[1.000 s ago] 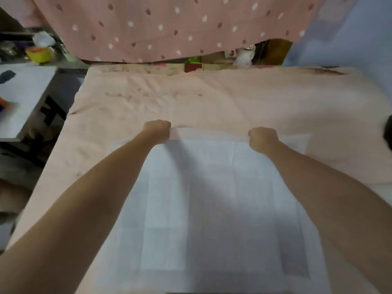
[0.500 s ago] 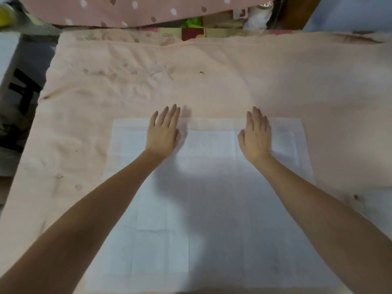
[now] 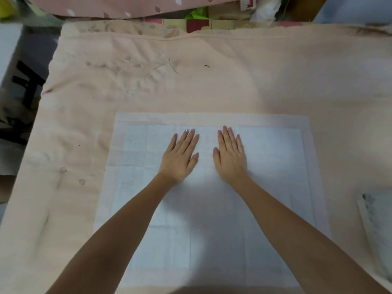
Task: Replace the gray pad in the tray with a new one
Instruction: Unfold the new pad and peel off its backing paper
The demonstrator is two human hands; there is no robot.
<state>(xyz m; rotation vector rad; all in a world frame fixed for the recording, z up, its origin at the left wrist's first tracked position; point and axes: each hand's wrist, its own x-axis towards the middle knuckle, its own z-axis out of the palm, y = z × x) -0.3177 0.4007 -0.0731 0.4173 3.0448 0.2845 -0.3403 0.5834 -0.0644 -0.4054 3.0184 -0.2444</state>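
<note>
Left hand [image 3: 180, 158] and right hand [image 3: 230, 155] lie flat, fingers straight, side by side at frame centre on white pad [image 3: 273, 158] over peach cloth [image 3: 212, 85].

Peach-sheeted bed [image 3: 233, 85] under a flat white pad [image 3: 273, 158], creased in squares

peach sheet [image 3: 212, 85] – covers bed | dotted pink cloth [image 3: 127, 5] – far edge

White rectangular pad [image 3: 265, 166]: matt, papery, quilted centre with fold creases, thinner plain border. Peach cloth sheet [image 3: 212, 85] beneath: soft woven fabric, matt, lightly wrinkled, faint printed flower motifs. Pink cloth with pale spots [image 3: 127, 6] at far edge: matt fabric, draped.
</note>
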